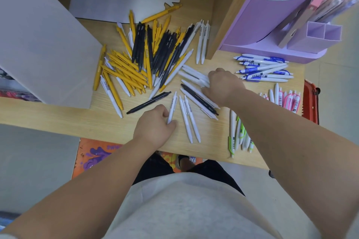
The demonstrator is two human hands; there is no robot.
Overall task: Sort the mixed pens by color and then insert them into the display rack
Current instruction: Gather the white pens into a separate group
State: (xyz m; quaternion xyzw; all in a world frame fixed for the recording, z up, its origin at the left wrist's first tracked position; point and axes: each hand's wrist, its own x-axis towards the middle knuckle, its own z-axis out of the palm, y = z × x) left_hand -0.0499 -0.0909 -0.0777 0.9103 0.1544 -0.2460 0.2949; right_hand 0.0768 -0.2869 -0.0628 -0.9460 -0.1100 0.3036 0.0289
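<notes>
Pinching a slim white pen just in front of the tangled yellow, black and white pile on the wood-grain bench, the left hand curled its fingers while the right hand gripped smooth white pens beside that pile.

Mixed yellow, black, white pens heaped beside purple display rack.

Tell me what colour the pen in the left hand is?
White: the left hand pinches a white pen, clearest in the head view.
</notes>
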